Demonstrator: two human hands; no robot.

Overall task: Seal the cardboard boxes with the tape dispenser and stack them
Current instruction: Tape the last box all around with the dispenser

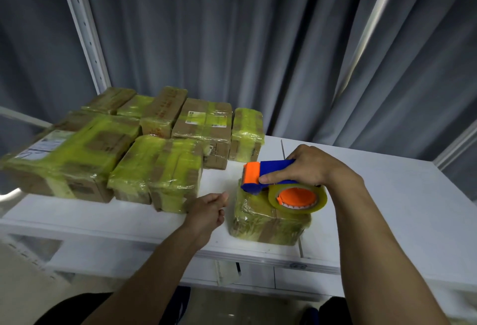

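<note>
A small cardboard box (263, 221) wrapped in yellowish tape sits near the table's front edge. On its top rests a blue and orange tape dispenser (268, 177) with a roll of clear tape (296, 198). My right hand (307, 166) grips the dispenser's blue handle from above. My left hand (209, 211) hovers just left of the box with loosely curled fingers, holding nothing. Several taped boxes (157, 169) lie packed together on the table's left half.
The white table (387, 195) has bare surface to the right of the small box. A grey curtain (232, 40) hangs behind it, with white shelf posts (82, 27) at the left and right. My knees show below the table edge.
</note>
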